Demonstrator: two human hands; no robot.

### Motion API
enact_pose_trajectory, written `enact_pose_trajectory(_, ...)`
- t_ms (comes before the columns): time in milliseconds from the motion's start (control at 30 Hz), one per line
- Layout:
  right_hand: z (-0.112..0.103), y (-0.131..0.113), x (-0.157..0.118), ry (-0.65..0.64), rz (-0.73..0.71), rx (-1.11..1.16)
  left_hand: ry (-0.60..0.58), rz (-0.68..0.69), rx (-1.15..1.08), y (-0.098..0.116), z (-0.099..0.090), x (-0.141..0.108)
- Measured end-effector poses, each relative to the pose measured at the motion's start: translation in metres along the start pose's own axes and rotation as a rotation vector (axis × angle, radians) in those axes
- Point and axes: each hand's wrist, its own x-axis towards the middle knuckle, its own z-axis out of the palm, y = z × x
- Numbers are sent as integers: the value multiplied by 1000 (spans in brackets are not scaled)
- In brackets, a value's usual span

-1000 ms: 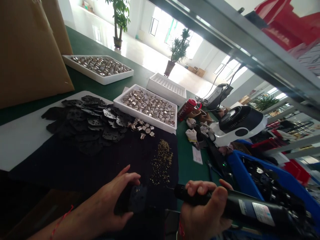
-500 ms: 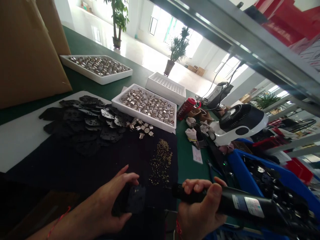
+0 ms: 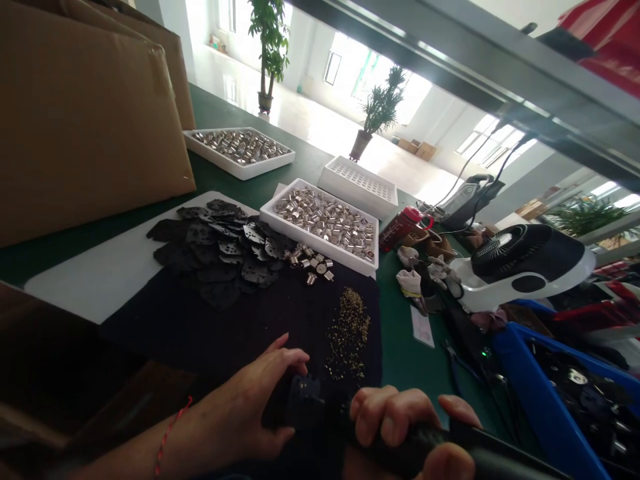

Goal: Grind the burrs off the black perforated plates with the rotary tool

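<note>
- The left hand (image 3: 245,407) has its thumb and fingers bent around a small black part (image 3: 304,400), pinching it at its edges.
- The black part is over the dark cloth (image 3: 280,327), between the two hands. It has little gold dots on it.
- The right hand (image 3: 400,420) has its fingers wrapped tight around a black tool (image 3: 505,453). The tool's front end is near the black part, but it is too dark to tell if they touch.
- A red string (image 3: 170,430) goes around the left wrist.
- Tiny gold bits (image 3: 350,320) lie spread on the cloth, just past the hands.
- A heap of flat black pieces (image 3: 220,257) lies farther back, partly on a white board (image 3: 100,267).
- Shiny metal bits fill a white tray (image 3: 350,259) behind the cloth.
- A blue bin (image 3: 530,387) is on the right, by the green tabletop (image 3: 395,353).
</note>
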Motion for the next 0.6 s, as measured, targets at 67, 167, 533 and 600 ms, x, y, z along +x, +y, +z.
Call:
enact_pose_trajectory(67,4,5,-4,-26,-14,5,-28,-13,-11,5,-5,3)
enact_pose_trajectory(167,9,12,-6,-23,-16,9,-47,-34,-23,7,-6,4)
enact_pose_trajectory(533,9,16,-9,-40,-16,-1,-62,-82,-88,6,-4,4)
enact_pose_trajectory(600,9,16,-10,-35,-13,2,-67,-74,-97,7,-4,5)
